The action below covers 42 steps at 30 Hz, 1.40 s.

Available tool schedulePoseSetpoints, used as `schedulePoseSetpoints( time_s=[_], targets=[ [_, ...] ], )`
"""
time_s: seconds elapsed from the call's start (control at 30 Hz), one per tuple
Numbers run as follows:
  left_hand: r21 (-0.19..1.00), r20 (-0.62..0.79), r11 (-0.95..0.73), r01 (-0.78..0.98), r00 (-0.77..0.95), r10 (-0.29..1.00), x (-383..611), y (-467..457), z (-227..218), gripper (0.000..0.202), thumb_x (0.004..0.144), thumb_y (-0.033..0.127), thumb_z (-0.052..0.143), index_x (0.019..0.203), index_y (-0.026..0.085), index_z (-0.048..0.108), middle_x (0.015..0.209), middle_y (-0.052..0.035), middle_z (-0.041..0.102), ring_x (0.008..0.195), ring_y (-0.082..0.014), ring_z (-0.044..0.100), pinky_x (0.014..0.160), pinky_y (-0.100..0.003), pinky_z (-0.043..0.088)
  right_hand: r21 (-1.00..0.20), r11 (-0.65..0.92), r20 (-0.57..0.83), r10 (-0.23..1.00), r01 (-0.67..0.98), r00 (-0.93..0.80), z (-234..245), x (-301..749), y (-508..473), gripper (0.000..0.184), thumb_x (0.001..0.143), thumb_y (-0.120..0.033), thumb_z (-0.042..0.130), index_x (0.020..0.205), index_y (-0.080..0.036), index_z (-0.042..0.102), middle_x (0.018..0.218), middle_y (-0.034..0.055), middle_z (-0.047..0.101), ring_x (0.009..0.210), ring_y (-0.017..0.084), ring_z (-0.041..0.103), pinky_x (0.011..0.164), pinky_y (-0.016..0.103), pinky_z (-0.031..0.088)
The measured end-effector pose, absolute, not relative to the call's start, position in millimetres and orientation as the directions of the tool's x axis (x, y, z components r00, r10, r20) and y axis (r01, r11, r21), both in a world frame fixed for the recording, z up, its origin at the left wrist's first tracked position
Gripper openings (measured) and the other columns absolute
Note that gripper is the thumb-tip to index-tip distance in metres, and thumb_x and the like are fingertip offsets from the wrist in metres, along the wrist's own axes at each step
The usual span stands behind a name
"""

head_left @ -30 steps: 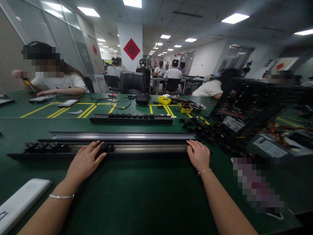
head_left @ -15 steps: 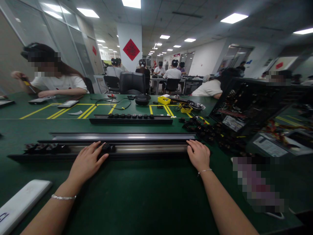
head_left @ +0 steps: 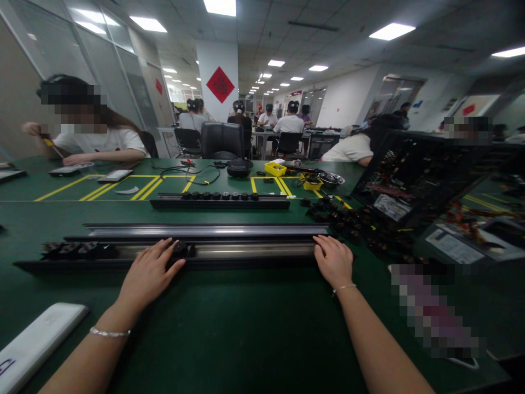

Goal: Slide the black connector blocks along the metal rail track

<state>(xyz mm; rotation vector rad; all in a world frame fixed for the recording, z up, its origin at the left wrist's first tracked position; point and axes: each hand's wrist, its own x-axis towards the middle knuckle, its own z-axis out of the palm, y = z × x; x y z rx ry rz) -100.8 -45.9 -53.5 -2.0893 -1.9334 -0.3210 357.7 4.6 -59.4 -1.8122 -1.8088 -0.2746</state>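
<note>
White case, left of the grip, carries dark marks I can't read. The left hand pinches a black block, slid slightly right since a second ago within a black rail stretching left to right; the right hand touches its far-right end, whether clasping I can't tell.

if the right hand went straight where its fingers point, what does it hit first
Probably the middle long black rail with a shiny silver channel, just beyond the right hand; whether they touch is unclear.
</note>
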Motion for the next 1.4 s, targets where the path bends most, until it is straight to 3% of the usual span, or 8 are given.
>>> schedulePoseSetpoints(
  time_s=[1.4],
  targets=[
    [-0.053,0.335,-0.060,0.997,0.074,0.939,-81.9,-47.9,-50.2,0.064,0.082,0.059,0.034,0.128,0.017,0.050,0.138,-0.0121,0.046,0.123,-0.0315,0.045,0.098,-0.048,0.036,-0.230,0.064,0.534,0.843,0.971,0.071,-59.6,356.5,4.5,0.035,0.085,-0.031,0.039,0.110,-0.027,0.064,0.117,0.0021,0.063,0.114,0.023,0.049,0.098,0.043,0.028]
  ],
)
